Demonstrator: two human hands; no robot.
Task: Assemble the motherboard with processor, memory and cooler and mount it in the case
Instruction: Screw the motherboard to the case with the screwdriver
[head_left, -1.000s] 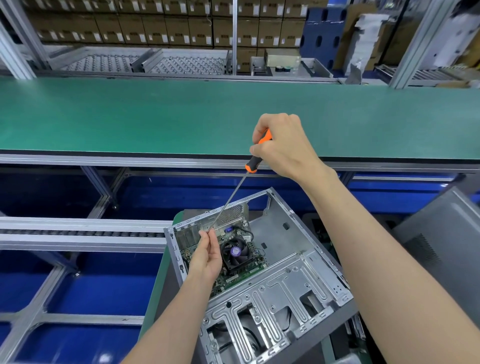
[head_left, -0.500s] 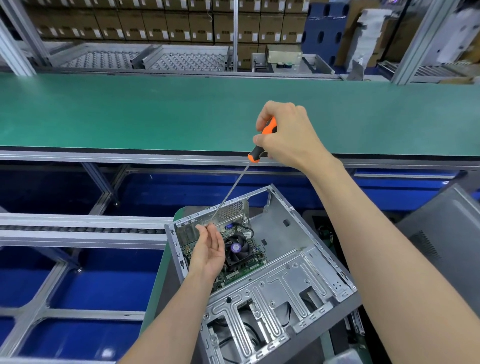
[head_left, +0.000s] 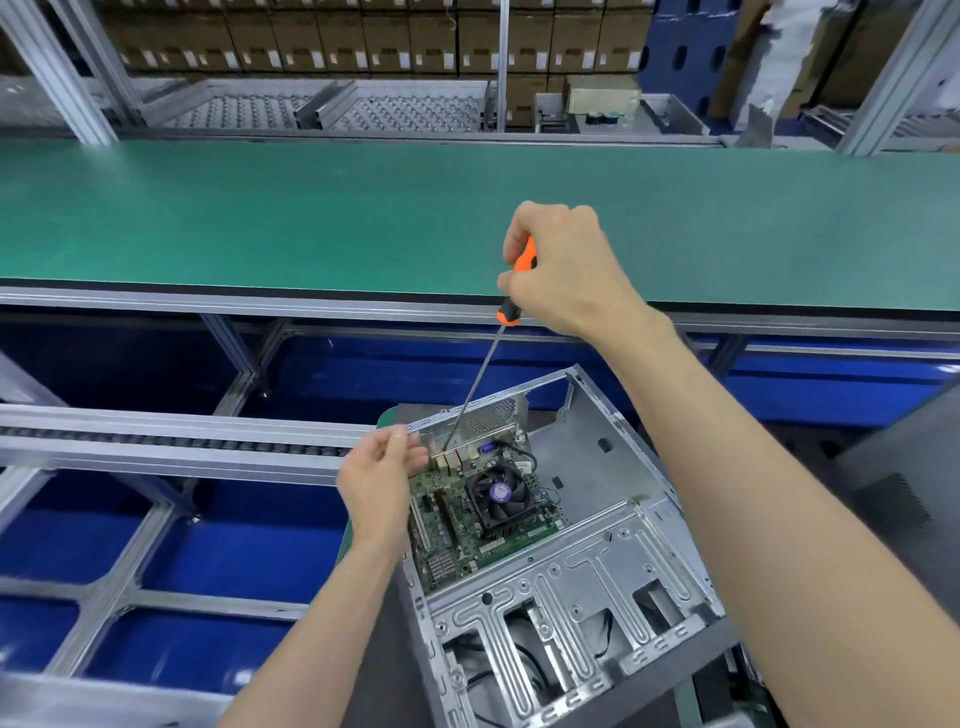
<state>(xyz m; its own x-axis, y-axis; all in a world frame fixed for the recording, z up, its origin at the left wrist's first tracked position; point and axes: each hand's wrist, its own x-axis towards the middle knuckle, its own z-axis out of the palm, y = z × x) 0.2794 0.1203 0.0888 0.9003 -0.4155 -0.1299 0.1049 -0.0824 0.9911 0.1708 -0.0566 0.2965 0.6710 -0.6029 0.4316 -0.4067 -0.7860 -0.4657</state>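
The right hand is closed round the orange-and-black handle of a long screwdriver, whose shaft slants down and left into the open case. The tip lands at the far-left corner of the motherboard, close behind the rear ports — most likely a mounting screw there, though the screw itself is too small to make out. Holding the handle high lets the shaft clear the case's top rail and reach the board deep inside.

The left hand hovers just beside the case's left wall, its fingers loosely curled near the shaft; whether they pinch anything cannot be told (the hand is motion-blurred). It looks placed to steady the shaft or the screw.

The motherboard already lies flat on the case floor with the cooler on it, fan upward, and 1 cable running from the fan toward the back. So assembly looks done and the work is at the mounting stage. The case stands tilted on a low surface in front of the green tabletop, its open side turned to the person.

The fan hub carries a purple round label, unreadable here. The cardboard boxes on the far shelves bear white labels, also illegible.
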